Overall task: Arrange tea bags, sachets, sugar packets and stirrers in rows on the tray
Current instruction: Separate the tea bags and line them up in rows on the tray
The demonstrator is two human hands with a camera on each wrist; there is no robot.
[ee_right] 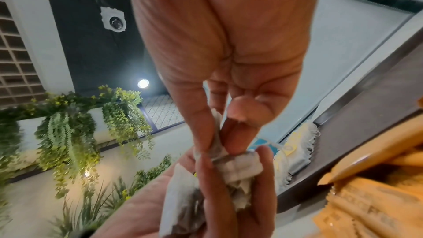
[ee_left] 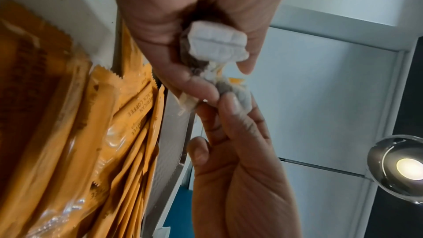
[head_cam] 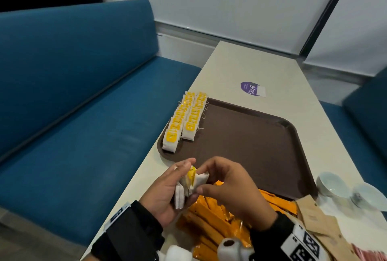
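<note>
Both hands meet just before the head camera: the left hand (head_cam: 165, 193) grips a bunch of tea bags (head_cam: 189, 185), and the right hand (head_cam: 228, 187) pinches one of them. Beyond, two rows (head_cam: 186, 118) fill the tray's (head_cam: 251, 139) left edge.

Left wrist view alone reads "black coffee" on the orange sachets (ee_left: 128, 133).

Right wrist view shows the pinching fingertips (ee_right: 203, 140) closest, with hanging plants (ee_right: 68, 133) behind.

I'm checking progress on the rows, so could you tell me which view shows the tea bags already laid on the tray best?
The head view: the tea bags on the tray lie in two full rows along the tray's left edge. The right wrist view shows them blurred at its edge. The left wrist view shows none.
</note>
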